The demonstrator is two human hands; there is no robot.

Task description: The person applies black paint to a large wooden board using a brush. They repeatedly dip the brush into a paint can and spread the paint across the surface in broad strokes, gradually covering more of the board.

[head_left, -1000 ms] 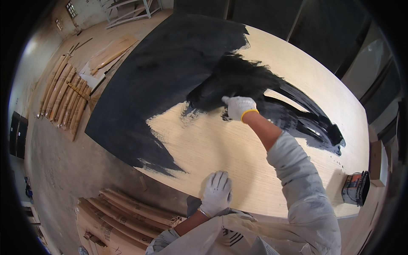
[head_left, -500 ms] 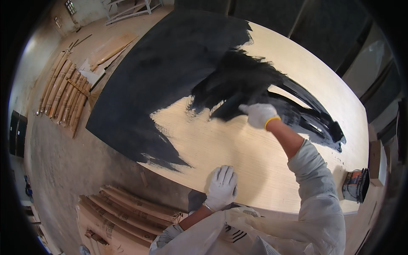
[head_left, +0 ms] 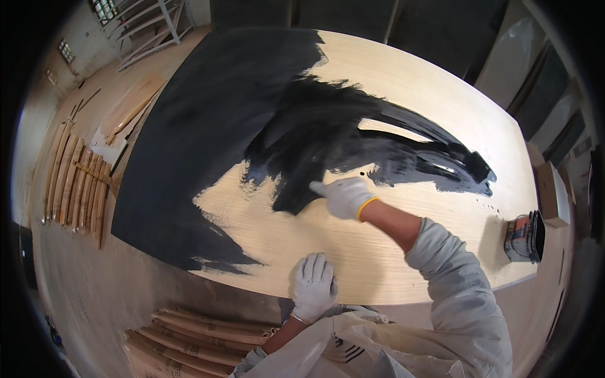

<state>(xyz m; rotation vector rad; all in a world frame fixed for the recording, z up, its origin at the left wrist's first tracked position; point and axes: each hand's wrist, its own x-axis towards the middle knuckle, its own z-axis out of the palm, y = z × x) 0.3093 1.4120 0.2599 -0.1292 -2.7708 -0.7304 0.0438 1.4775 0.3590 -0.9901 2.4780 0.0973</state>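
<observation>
A large oval wooden tabletop [head_left: 416,88] fills the view. Its left half is coated in black paint [head_left: 208,120], and broad wet black streaks [head_left: 416,157] run to the right. My right hand [head_left: 343,196], in a white glove with a yellow cuff, presses on the board at the lower edge of the wet black patch. Its fingers are closed over a dark paint applicator that is mostly hidden under them. My left hand [head_left: 314,286], also in a white glove, rests flat with fingers spread on the bare wood by the near edge.
A paint can [head_left: 526,236] stands on the tabletop's right end, with a cardboard box [head_left: 554,192] beyond it. Curved wooden slats [head_left: 72,183] lie on the floor at left, and more slats [head_left: 189,334] lie below the near edge. A metal rack [head_left: 145,25] stands far left.
My right hand swept right along the black streaks, then came back left and nearer to me, spreading the black patch downward. My left hand stayed in place.
</observation>
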